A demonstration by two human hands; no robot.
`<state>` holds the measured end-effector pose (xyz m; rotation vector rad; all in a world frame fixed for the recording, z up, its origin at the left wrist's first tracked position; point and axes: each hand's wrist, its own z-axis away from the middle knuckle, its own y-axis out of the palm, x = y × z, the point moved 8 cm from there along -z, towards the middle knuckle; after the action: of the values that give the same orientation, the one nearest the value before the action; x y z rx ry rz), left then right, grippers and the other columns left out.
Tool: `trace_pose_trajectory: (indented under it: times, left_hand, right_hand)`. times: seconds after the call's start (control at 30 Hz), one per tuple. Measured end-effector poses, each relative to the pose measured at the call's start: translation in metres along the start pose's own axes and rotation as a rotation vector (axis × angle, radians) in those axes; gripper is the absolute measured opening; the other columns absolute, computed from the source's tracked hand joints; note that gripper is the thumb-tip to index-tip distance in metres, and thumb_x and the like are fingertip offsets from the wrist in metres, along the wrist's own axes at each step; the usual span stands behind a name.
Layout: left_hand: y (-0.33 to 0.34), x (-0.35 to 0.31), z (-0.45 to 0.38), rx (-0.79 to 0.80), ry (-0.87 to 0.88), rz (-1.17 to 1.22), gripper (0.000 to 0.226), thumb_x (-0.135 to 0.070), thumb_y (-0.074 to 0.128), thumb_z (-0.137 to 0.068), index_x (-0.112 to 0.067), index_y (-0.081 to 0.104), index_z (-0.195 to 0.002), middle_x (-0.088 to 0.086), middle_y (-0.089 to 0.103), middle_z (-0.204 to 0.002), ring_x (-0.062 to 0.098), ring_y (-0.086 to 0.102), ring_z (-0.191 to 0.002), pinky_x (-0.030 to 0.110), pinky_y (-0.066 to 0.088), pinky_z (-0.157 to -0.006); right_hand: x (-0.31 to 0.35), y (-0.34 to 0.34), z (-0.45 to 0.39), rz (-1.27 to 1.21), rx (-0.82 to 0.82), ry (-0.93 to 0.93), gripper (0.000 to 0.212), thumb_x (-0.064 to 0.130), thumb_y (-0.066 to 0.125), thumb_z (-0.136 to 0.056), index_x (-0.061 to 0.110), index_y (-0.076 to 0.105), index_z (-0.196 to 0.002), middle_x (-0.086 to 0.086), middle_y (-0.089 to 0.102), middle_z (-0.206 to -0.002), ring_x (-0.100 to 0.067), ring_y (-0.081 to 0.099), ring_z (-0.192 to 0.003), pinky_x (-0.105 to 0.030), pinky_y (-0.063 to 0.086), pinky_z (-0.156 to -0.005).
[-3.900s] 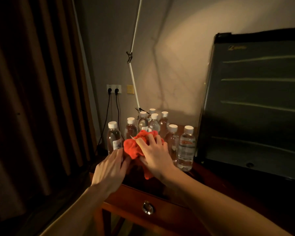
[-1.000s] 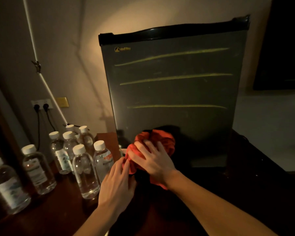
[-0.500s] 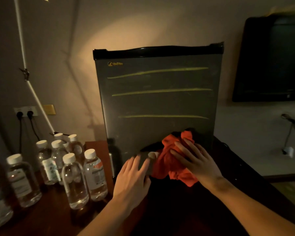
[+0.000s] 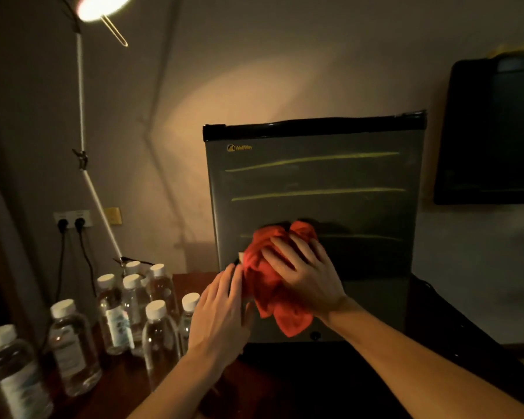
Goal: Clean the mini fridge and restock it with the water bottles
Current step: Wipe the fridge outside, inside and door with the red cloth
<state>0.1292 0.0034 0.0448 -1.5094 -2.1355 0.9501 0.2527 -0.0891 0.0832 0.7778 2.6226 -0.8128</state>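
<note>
Right hand has lifted red cloth onto mini fridge door, fingers spread, pressing it flat: wiping starts (door shut). Left hand moved to door's left edge, fingers straight. Water bottles wait left, unstocked.

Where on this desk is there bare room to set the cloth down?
The dark desktop in front of the mini fridge, right of the right hand, is bare. Left of the left hand, water bottles crowd it.
</note>
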Motion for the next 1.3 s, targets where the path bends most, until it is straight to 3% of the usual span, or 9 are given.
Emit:
trace_pose_trajectory:
  times: [0.13,0.3,0.47,0.57,0.67,0.8,0.97,1.17,1.3]
  left_hand:
    - [-0.023,0.017,-0.013,-0.059,-0.066,-0.008,0.077,-0.044,0.05,-0.086,-0.008,0.029,-0.15,0.007,0.044,-0.148,0.02,0.042,-0.136,0.033,0.035,-0.112]
    - [-0.031,0.029,-0.011,-0.026,-0.113,-0.099,0.075,-0.048,0.038,-0.081,-0.005,0.045,-0.141,0.012,0.051,-0.142,0.026,0.048,-0.131,0.038,0.04,-0.111]
    - [-0.02,0.01,-0.014,0.001,-0.055,-0.115,0.068,-0.048,0.04,-0.084,-0.006,0.051,-0.136,0.013,0.053,-0.14,0.03,0.053,-0.127,0.04,0.046,-0.104]
    - [-0.01,-0.013,-0.02,0.022,-0.019,-0.097,0.068,-0.047,0.048,-0.082,-0.007,0.05,-0.137,0.013,0.052,-0.142,0.031,0.051,-0.128,0.041,0.047,-0.103]
    - [0.0,-0.035,-0.024,0.044,-0.014,-0.097,0.07,-0.044,0.062,-0.078,-0.007,0.051,-0.137,0.015,0.051,-0.143,0.033,0.051,-0.129,0.042,0.047,-0.104]
    - [0.006,-0.064,-0.026,0.067,0.064,-0.142,0.084,-0.043,0.077,-0.073,-0.009,0.046,-0.143,0.015,0.046,-0.147,0.033,0.051,-0.129,0.04,0.045,-0.103]
    - [0.02,-0.074,-0.031,0.121,0.052,-0.174,0.084,-0.048,0.066,-0.078,-0.015,0.037,-0.15,0.011,0.03,-0.157,0.032,0.039,-0.138,0.045,0.043,-0.106]
    - [0.021,-0.058,-0.026,0.107,-0.009,-0.226,0.067,-0.052,0.042,-0.084,-0.017,0.046,-0.141,0.011,0.044,-0.146,0.036,0.041,-0.135,0.053,0.039,-0.107]
    - [0.01,-0.04,-0.025,0.084,-0.037,-0.26,0.075,-0.05,0.041,-0.078,-0.012,0.047,-0.143,0.015,0.044,-0.147,0.038,0.044,-0.134,0.052,0.042,-0.105]
  right_hand:
    - [0.018,-0.018,-0.065,-0.075,0.001,0.176,0.052,0.041,0.043,-0.089,0.034,0.045,-0.141,-0.005,0.047,-0.144,-0.035,0.042,-0.131,-0.06,0.033,-0.1]
    - [0.043,-0.013,-0.07,-0.043,0.002,-0.01,0.039,0.037,0.046,-0.094,0.036,0.053,-0.132,-0.003,0.046,-0.144,-0.035,0.035,-0.137,-0.068,0.024,-0.102]
    - [-0.003,-0.022,-0.029,-0.022,-0.015,0.086,0.03,0.039,0.053,-0.094,0.036,0.059,-0.122,0.003,0.053,-0.139,-0.03,0.043,-0.133,-0.06,0.031,-0.101]
    - [-0.051,-0.022,0.011,-0.07,0.015,0.197,0.045,0.051,0.055,-0.086,0.035,0.056,-0.127,0.001,0.052,-0.141,-0.033,0.045,-0.131,-0.055,0.037,-0.097]
    - [-0.103,-0.027,0.061,-0.067,0.05,0.313,0.052,0.062,0.042,-0.091,0.032,0.051,-0.133,-0.006,0.053,-0.14,-0.038,0.046,-0.127,-0.051,0.041,-0.094]
    - [-0.148,-0.033,0.106,-0.023,0.172,0.451,0.062,0.053,0.047,-0.085,0.02,0.055,-0.137,-0.016,0.048,-0.141,-0.045,0.041,-0.127,-0.057,0.046,-0.09]
    - [-0.134,-0.043,0.089,-0.152,0.036,0.563,0.064,0.049,0.052,-0.076,0.026,0.048,-0.135,-0.019,0.05,-0.134,-0.048,0.045,-0.119,-0.058,0.047,-0.087]
    - [-0.035,-0.032,0.007,-0.073,-0.042,0.166,0.037,0.039,0.054,-0.087,0.032,0.062,-0.123,-0.004,0.057,-0.132,-0.037,0.052,-0.118,-0.056,0.044,-0.09]
    - [-0.046,-0.03,0.002,-0.055,-0.011,0.145,0.038,0.04,0.062,-0.083,0.032,0.063,-0.12,0.001,0.058,-0.13,-0.031,0.052,-0.118,-0.052,0.044,-0.091]
